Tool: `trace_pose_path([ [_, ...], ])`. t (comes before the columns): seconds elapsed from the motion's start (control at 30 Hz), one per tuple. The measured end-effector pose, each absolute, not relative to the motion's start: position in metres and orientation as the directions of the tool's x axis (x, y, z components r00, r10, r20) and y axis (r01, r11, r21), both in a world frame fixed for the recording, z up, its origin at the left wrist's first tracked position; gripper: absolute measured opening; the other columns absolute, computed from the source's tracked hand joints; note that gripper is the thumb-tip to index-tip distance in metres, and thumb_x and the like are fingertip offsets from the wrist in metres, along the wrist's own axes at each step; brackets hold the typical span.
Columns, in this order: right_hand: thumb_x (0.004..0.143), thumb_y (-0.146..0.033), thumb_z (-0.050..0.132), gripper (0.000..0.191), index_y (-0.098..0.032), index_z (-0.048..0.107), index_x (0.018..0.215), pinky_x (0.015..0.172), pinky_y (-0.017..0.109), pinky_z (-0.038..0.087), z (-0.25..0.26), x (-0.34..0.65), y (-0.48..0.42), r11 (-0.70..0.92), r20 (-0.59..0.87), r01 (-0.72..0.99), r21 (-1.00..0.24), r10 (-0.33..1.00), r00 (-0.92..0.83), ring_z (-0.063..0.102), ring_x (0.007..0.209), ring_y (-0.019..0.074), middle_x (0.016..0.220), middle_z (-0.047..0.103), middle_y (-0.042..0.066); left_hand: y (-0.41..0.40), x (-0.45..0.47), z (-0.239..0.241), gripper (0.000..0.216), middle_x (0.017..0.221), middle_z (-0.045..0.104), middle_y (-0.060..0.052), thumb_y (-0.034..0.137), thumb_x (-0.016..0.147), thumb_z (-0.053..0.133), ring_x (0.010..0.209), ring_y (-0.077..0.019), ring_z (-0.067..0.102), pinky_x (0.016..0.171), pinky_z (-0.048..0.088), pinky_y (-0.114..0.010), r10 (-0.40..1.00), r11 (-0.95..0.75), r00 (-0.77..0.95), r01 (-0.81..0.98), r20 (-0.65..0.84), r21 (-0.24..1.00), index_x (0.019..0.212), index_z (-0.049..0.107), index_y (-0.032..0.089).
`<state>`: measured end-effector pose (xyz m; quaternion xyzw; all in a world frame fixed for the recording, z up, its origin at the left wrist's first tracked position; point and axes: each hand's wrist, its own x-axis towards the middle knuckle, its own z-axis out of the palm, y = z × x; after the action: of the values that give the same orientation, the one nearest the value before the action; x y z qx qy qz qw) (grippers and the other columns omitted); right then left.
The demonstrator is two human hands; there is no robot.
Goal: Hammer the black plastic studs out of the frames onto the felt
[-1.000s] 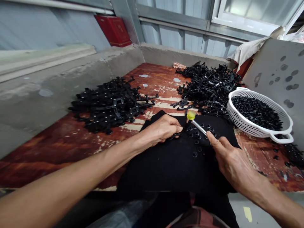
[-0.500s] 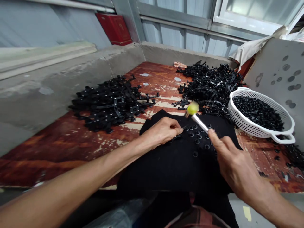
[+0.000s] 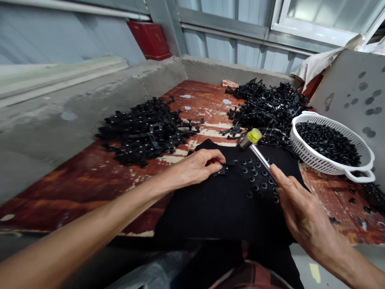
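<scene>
My right hand point(image 3: 300, 204) is wrapped round the handle of a small mallet point(image 3: 261, 155) with a yellow face and a darker opposite face. The mallet head hangs above the far edge of a black cloth point(image 3: 204, 212). In my left hand point(image 3: 200, 166), thumb and fingers pinch a small flat black plastic part point(image 3: 221, 171), mostly hidden by the fingers. Just right of it, several small round black caps point(image 3: 255, 173) lie spread on the cloth, between my two hands.
A heap of black jointed parts point(image 3: 144, 134) lies at the left, and a larger heap point(image 3: 267, 104) at the back right. A white basket point(image 3: 327, 163) holds many small black pieces. Low concrete walls point(image 3: 120, 88) border the worn red-brown tabletop point(image 3: 90, 200).
My left hand has drawn slightly left with the black part, away from the round caps. The mallet has shifted a little right, and its head shows more sharply.
</scene>
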<state>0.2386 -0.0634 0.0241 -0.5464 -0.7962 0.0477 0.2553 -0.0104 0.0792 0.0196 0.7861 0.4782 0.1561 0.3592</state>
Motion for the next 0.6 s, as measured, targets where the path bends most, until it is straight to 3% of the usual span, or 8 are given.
trace_pose_path([
  [0.07, 0.096, -0.008, 0.037, 0.052, -0.011, 0.041, 0.147, 0.088, 0.039, 0.059, 0.020, 0.240, -0.070, 0.376, 0.336, 0.795, -0.477, 0.913, -0.231, 0.070, 0.106, 0.0242, 0.116, 0.069, 0.018, 0.075, -0.017, 0.030, 0.025, 0.070, 0.061, 0.001, 0.037, 0.072, 0.055, 0.065, -0.0147, 0.053, 0.063, 0.040, -0.025, 0.825, -0.281, 0.543, 0.632, -0.154, 0.722, 0.084, 0.066, 0.019],
  [0.17, 0.098, -0.013, 0.039, 0.049, -0.014, 0.042, 0.147, 0.097, 0.037, 0.055, 0.019, 0.238, -0.078, 0.318, 0.222, 0.753, -0.576, 0.947, -0.230, 0.064, 0.120, 0.0218, 0.130, 0.066, 0.016, 0.071, -0.020, 0.050, 0.022, 0.072, 0.066, 0.000, 0.033, 0.069, 0.059, 0.068, -0.0153, 0.056, 0.067, 0.040, -0.025, 0.747, -0.247, 0.608, 0.629, -0.268, 0.737, 0.082, 0.071, 0.019],
  [0.3, 0.095, -0.009, 0.032, 0.052, -0.009, 0.046, 0.145, 0.091, 0.043, 0.059, 0.023, 0.232, -0.086, 0.292, 0.058, 0.779, -0.555, 0.948, -0.314, 0.072, 0.107, 0.0257, 0.122, 0.071, 0.020, 0.077, -0.019, 0.063, 0.020, 0.075, 0.069, -0.001, 0.029, 0.066, 0.063, 0.075, -0.0174, 0.059, 0.073, 0.042, -0.026, 0.634, -0.265, 0.693, 0.612, -0.343, 0.745, 0.080, 0.074, 0.020],
  [0.37, 0.092, -0.007, 0.031, 0.054, -0.007, 0.048, 0.144, 0.085, 0.041, 0.062, 0.022, 0.231, -0.090, 0.316, 0.013, 0.768, -0.558, 0.928, -0.372, 0.075, 0.098, 0.0260, 0.116, 0.073, 0.021, 0.083, -0.022, 0.059, 0.025, 0.081, 0.069, -0.002, 0.030, 0.066, 0.063, 0.077, -0.0180, 0.059, 0.072, 0.043, -0.027, 0.675, -0.262, 0.674, 0.601, -0.301, 0.755, 0.088, 0.072, 0.020],
  [0.43, 0.092, -0.005, 0.032, 0.056, -0.009, 0.046, 0.146, 0.082, 0.038, 0.063, 0.019, 0.235, -0.094, 0.320, -0.005, 0.760, -0.565, 0.920, -0.391, 0.075, 0.097, 0.0250, 0.119, 0.072, 0.021, 0.085, -0.027, 0.048, 0.034, 0.095, 0.067, -0.004, 0.032, 0.068, 0.062, 0.083, -0.0185, 0.058, 0.073, 0.044, -0.028, 0.820, -0.294, 0.558, 0.601, -0.127, 0.743, 0.100, 0.065, 0.021],
  [0.5, 0.094, -0.006, 0.032, 0.057, -0.013, 0.041, 0.149, 0.083, 0.036, 0.062, 0.014, 0.241, -0.098, 0.305, -0.001, 0.771, -0.560, 0.930, -0.368, 0.073, 0.104, 0.0244, 0.125, 0.069, 0.019, 0.080, -0.035, 0.036, 0.036, 0.101, 0.063, -0.005, 0.038, 0.073, 0.059, 0.085, -0.0189, 0.057, 0.072, 0.044, -0.029, 0.941, -0.278, 0.333, 0.673, 0.054, 0.685, 0.104, 0.058, 0.020],
  [0.6, 0.096, -0.007, 0.035, 0.057, -0.017, 0.036, 0.152, 0.087, 0.034, 0.061, 0.010, 0.247, -0.102, 0.294, 0.020, 0.781, -0.551, 0.940, -0.340, 0.069, 0.114, 0.0233, 0.131, 0.067, 0.017, 0.058, -0.039, 0.022, 0.034, 0.088, 0.060, -0.004, 0.052, 0.080, 0.050, 0.073, -0.0193, 0.055, 0.068, 0.043, -0.032, 0.989, -0.119, 0.150, 0.807, -0.006, 0.578, 0.092, 0.052, 0.020],
])
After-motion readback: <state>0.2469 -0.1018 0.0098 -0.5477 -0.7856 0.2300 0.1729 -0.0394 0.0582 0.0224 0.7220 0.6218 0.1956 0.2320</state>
